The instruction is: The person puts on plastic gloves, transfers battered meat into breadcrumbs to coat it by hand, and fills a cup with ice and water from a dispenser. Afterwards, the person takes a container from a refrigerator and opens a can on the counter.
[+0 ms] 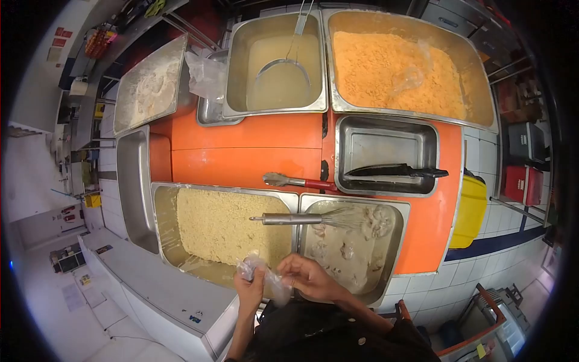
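Thin clear plastic (276, 286), which looks like a disposable glove, is stretched between my two hands. My left hand (251, 286) pinches one side of it, thumb up. On the other side, the bent fingers of my right hand (309, 279) grip its edge. Both hands are over the near rims of two metal pans. One is the pan of pale yellow crumbs (232, 223); the other is a pan of cloudy batter (329, 259) with pieces lying in it. A whisk (286, 219) rests across the rims where these pans meet.
Red-handled tongs (295, 181) lie on the orange table (241, 148). A black-handled knife (392, 172) lies across a shallow metal pan (386, 145). Behind stand pans of orange crumbs (386, 60), cloudy liquid with a strainer (283, 69), and flour (148, 90). A plastic bag (206, 75) sits between pans.
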